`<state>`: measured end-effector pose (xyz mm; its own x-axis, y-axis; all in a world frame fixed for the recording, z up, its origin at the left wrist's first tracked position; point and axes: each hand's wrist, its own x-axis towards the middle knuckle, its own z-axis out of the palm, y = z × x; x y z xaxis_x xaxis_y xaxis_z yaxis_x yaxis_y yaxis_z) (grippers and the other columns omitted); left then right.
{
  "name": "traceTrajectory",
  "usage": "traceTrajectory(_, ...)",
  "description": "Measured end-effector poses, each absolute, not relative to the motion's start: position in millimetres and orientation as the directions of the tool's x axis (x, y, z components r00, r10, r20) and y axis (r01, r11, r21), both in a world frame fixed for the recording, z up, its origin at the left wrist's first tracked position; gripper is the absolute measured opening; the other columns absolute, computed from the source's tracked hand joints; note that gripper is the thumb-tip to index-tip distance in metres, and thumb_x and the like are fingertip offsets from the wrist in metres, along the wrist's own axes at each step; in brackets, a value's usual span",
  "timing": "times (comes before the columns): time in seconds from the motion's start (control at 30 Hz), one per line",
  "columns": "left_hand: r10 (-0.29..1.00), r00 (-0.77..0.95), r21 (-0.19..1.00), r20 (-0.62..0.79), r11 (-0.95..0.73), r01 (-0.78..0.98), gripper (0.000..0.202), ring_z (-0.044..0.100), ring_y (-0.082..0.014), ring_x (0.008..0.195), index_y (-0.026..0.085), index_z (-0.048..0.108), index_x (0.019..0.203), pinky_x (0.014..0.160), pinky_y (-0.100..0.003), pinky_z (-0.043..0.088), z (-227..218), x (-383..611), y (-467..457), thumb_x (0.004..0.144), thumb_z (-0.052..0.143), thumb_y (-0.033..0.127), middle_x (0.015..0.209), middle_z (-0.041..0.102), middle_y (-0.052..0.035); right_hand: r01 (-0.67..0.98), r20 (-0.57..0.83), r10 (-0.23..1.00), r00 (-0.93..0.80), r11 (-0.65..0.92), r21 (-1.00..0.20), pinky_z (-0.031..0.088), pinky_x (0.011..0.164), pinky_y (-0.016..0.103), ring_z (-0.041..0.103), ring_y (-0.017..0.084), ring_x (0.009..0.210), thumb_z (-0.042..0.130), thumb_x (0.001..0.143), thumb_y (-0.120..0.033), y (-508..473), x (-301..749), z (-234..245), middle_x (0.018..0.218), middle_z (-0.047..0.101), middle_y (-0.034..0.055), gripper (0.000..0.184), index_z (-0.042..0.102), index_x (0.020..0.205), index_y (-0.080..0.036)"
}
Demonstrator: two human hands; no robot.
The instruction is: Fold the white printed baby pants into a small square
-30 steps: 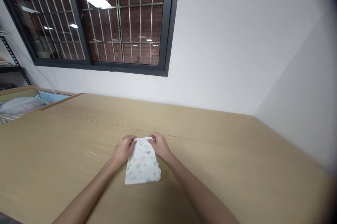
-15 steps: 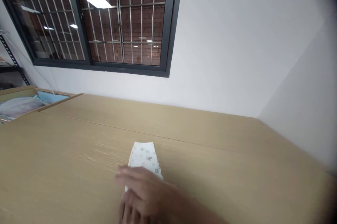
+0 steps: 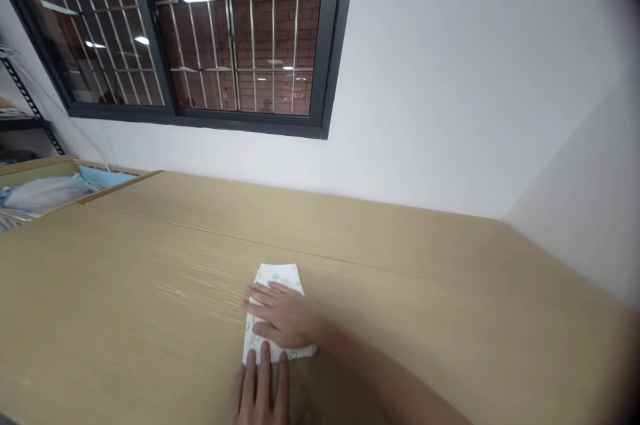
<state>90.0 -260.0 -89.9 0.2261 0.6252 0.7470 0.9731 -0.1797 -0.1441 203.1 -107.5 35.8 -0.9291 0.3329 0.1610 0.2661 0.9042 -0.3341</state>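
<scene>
One dark-framed window [image 3: 240,32] with steel bars takes up the upper left of the frame, brick showing through it, above a white wall [image 3: 425,92]. Below, a pale wooden tabletop [image 3: 125,292] spans the lower half. At far left, a wooden tray [image 3: 40,168] holds something soft in white and blue, and a dark metal shelf rack [image 3: 25,95] stands behind it. Near the bottom centre of the frame, a folded white cloth [image 3: 277,273] with small green prints lies flat on the tabletop, its long side running away from the person. The right hand [image 3: 283,314] lies across its middle, the fingers [image 3: 270,295] extended and pressing, not clenched. The left hand [image 3: 260,388], cut off by the lower edge, appears to rest its spread fingers [image 3: 264,372] on the near end, though the view there is poor. Neither hand grasps. Both have moved down from the cloth's far end, so it now sits pinned under open hands.
</scene>
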Motion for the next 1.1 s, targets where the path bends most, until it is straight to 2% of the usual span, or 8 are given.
traceTrajectory(0.13,0.585,0.298,-0.295,0.754,-0.104,0.950,0.067,0.069,-0.0420,0.105,0.018,0.064,0.127,0.082,-0.054,0.056,-76.6,89.8,-257.9,0.077,0.065,0.062,0.121,0.071,-0.0218,0.285,0.188,0.347,-0.919,0.913,-0.291,0.017,0.126,0.048,0.023,0.023,0.153,0.035,0.107,-0.049,-75.3,203.3,31.8,0.164,0.031,0.0073,0.057,0.034,0.158,-0.024)
traceTrajectory(0.23,0.599,0.296,-0.303,0.744,-0.092,0.948,0.066,0.069,-0.0417,0.106,0.017,0.064,0.126,0.083,-0.055,0.057,-74.9,92.1,-258.9,0.077,0.065,0.062,0.121,0.072,-0.0218,0.299,0.191,0.354,-0.916,0.916,-0.267,0.015,0.127,0.047,0.020,0.022,0.154,0.033,0.107,-0.047,-58.3,201.5,31.0,0.165,0.028,0.0062,0.057,0.032,0.159,-0.023)
traceTrajectory(0.43,0.600,0.290,-0.246,0.746,-0.157,0.957,0.051,0.072,-0.0423,0.100,0.015,0.064,0.123,0.076,-0.056,0.058,-69.5,89.8,-255.6,0.079,0.065,0.039,0.119,0.072,-0.0240,0.391,0.249,0.441,-0.862,0.892,-0.227,0.017,0.126,0.044,0.021,0.022,0.154,0.032,0.108,-0.039,-43.5,195.5,34.5,0.164,0.030,0.0103,0.054,0.034,0.157,-0.018)
traceTrajectory(0.57,0.586,0.297,-0.123,0.754,-0.318,0.940,0.024,0.076,-0.0262,0.083,0.024,0.067,0.110,0.080,-0.046,0.059,-38.7,61.4,-245.9,0.090,0.054,0.021,0.102,0.079,-0.0073,0.478,0.352,0.570,-0.743,0.819,-0.318,0.024,0.123,0.045,0.029,0.024,0.151,0.033,0.108,-0.037,-55.0,205.1,48.0,0.162,0.035,0.0122,0.051,0.039,0.154,-0.017)
traceTrajectory(0.7,0.662,0.378,0.005,0.647,-0.500,0.866,0.020,0.075,-0.0211,0.089,0.026,0.065,0.108,0.083,-0.040,0.061,-0.7,25.6,-236.7,0.096,0.049,0.021,0.104,0.078,-0.0030,0.463,0.407,0.634,-0.657,0.766,-0.446,0.044,0.104,0.041,0.059,0.024,0.118,0.040,0.105,-0.030,-84.6,232.6,68.2,0.124,0.068,0.0103,0.031,0.066,0.120,-0.020)
traceTrajectory(0.83,0.635,0.516,0.006,0.575,-0.634,0.773,0.020,0.073,-0.0191,0.098,0.025,0.065,0.101,0.096,-0.040,0.057,20.6,8.7,-228.5,0.094,0.050,0.012,0.107,0.076,-0.0022,0.428,0.233,0.610,-0.757,0.733,-0.529,0.050,0.089,0.036,0.065,0.023,0.097,0.056,0.096,-0.036,-117.9,266.5,78.1,0.104,0.072,0.0062,0.024,0.069,0.110,-0.021)
traceTrajectory(0.97,0.789,0.441,0.284,0.428,-0.581,0.763,0.021,0.070,-0.0171,0.104,0.025,0.061,0.109,0.099,-0.035,0.055,34.4,9.2,-220.5,0.098,0.045,0.018,0.110,0.073,-0.0026,0.414,0.181,0.552,-0.814,0.770,-0.486,0.049,0.090,0.036,0.063,0.027,0.100,0.082,0.071,-0.051,-141.2,286.0,73.5,0.109,0.069,0.0070,0.054,0.067,0.114,-0.022)
traceTrajectory(1.1,0.932,0.314,0.607,0.179,-0.356,0.711,0.026,0.065,-0.0186,0.105,0.027,0.060,0.107,0.094,-0.033,0.052,46.0,7.1,-207.9,0.105,0.037,0.038,0.109,0.069,-0.0027,0.456,0.189,0.619,-0.763,0.721,-0.521,0.047,0.085,0.034,0.063,0.025,0.094,0.065,0.089,-0.037,-146.6,284.6,67.0,0.099,0.069,0.0037,0.014,0.066,0.096,-0.025)
